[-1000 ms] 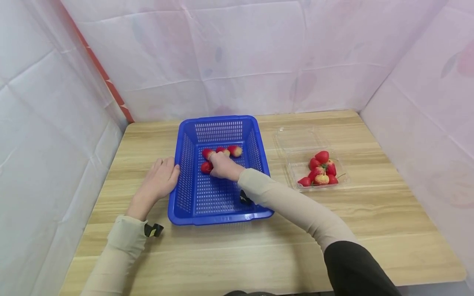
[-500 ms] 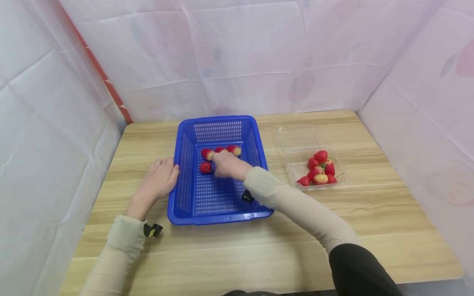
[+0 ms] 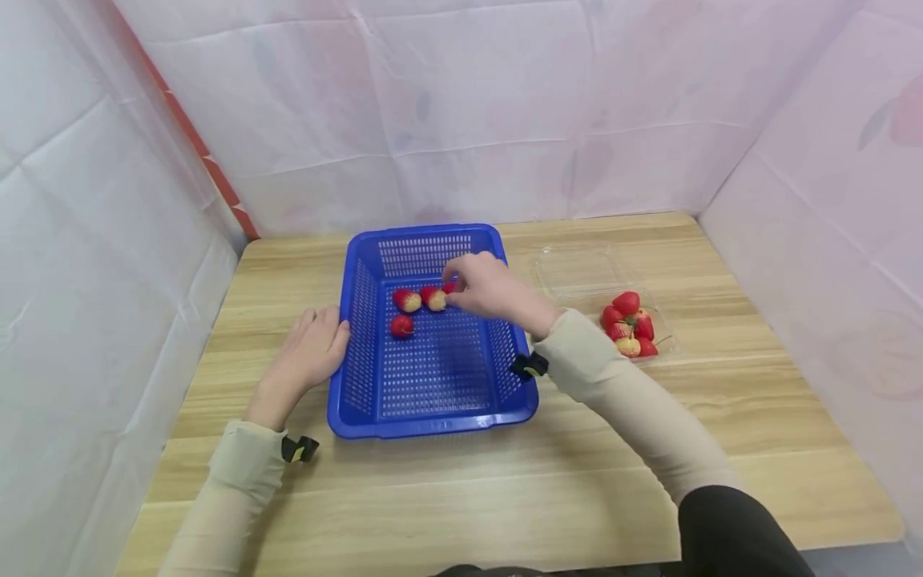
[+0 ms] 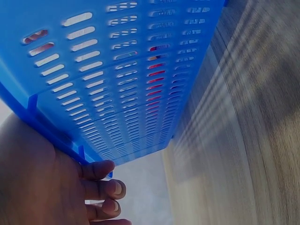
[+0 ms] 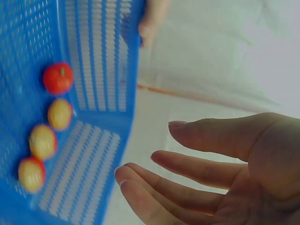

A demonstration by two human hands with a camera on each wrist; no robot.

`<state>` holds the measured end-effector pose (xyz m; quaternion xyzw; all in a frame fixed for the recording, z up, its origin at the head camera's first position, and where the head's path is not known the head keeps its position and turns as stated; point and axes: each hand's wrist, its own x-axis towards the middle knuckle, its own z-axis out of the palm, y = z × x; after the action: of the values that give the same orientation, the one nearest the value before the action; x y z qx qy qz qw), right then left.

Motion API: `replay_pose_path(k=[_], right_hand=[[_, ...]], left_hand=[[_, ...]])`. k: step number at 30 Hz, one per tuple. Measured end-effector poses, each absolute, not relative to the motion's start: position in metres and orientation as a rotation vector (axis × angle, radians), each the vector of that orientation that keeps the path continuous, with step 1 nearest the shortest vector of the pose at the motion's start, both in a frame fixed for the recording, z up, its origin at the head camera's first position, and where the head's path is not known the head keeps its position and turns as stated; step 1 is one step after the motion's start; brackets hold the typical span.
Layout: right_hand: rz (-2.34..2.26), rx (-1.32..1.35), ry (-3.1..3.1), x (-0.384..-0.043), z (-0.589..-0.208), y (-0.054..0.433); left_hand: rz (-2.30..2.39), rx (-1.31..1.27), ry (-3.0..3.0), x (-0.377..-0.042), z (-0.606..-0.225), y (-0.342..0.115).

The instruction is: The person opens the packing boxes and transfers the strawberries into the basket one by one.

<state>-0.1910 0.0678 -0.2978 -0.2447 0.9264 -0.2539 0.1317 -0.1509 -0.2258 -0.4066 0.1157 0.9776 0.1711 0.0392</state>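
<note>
A: What was laid out, from the largest down?

B: A pale wood table (image 3: pixel 404 501), its bare grain shown along the near edge and in a strip by the right edge. A blue basket (image 3: pixel 433 428), pierced with rows of slots and rimmed with rounded corners, was placed left of the table's middle, toward the far edge. A clear box (image 3: pixel 590 301) was set toward the far right corner, its lid (image 3: pixel 577 268) laid back; a heap of red and cream berries (image 3: pixel 626 303) was held in it, partly covered by the right sleeve (image 3: pixel 642 401).

A: And the hands?

B: The basket's left rim was held by the left hand (image 3: pixel 313 344), its fingers curled outside. The right hand (image 3: pixel 490 288) was poised over the far right part, thumb and fingers loosely apart, gripping nothing.

A: The fruit beneath?

B: Three strawberries (image 3: pixel 407 300), red and cream, were lined up by the basket's far wall, one partly hidden by fingers. A rounder red fruit (image 3: pixel 401 325) with a stem was seen nearer.

A: Any label?

B: A yellow patch (image 3: pixel 535 370) was borne by each wrist's black clip (image 3: pixel 521 367); any lettering was too small to be read.
</note>
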Motion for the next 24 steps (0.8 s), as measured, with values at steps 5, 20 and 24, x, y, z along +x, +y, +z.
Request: replay_pose_path(k=[5,20,24], right_hand=[[-0.795,-0.646,2.736,-0.189,-0.293,0.105],[-0.769,-0.337,2.862,-0.187,-0.334,0.224],[-0.746,-0.282,2.819,-0.185,-0.35,0.243]], left_hand=[[0.526,0.363,2.997,-0.15,-0.407,-0.224],[0.541,0.373,3.007,-0.149,-0.408,-0.222],[0.547,0.368,3.002,-0.148,-0.406,-0.224]])
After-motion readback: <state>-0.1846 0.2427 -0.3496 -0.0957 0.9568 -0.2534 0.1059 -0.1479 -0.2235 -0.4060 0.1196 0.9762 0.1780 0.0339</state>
